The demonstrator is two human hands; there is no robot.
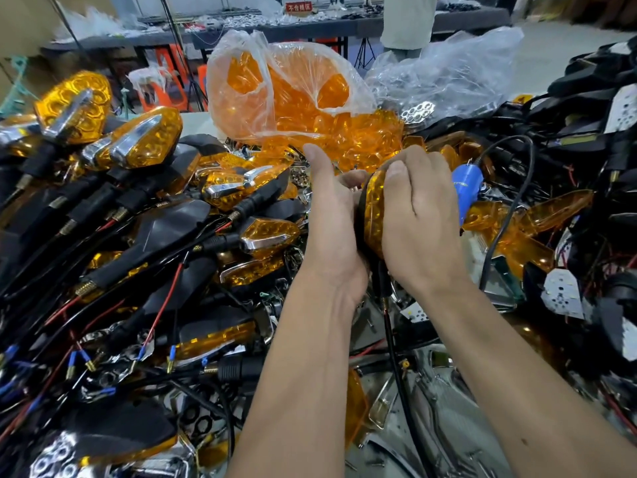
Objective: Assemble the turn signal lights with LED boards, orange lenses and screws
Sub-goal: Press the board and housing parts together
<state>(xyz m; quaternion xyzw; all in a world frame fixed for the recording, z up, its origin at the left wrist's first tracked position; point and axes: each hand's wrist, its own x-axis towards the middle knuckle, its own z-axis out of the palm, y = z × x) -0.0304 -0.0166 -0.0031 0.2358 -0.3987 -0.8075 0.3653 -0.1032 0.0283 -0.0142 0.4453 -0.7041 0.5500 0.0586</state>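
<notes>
Both hands hold one turn signal light (374,212) above the middle of the bench; its orange lens faces up and its black housing and wire hang below. My left hand (332,219) cups the housing from the left, thumb raised. My right hand (418,215) curls over the lens from the right and presses on it. A blue electric screwdriver (467,191) with a black cable lies just behind my right hand; whether the hand touches it is hidden. A clear bag of loose orange lenses (296,94) stands behind the hands.
Assembled lights (144,139) with chrome trim and wired black housings are piled at left. White LED boards (562,294) and black housings lie at right. Loose orange lenses (551,212), chrome parts and screws cover the bench. A crumpled clear bag (448,70) sits at back right.
</notes>
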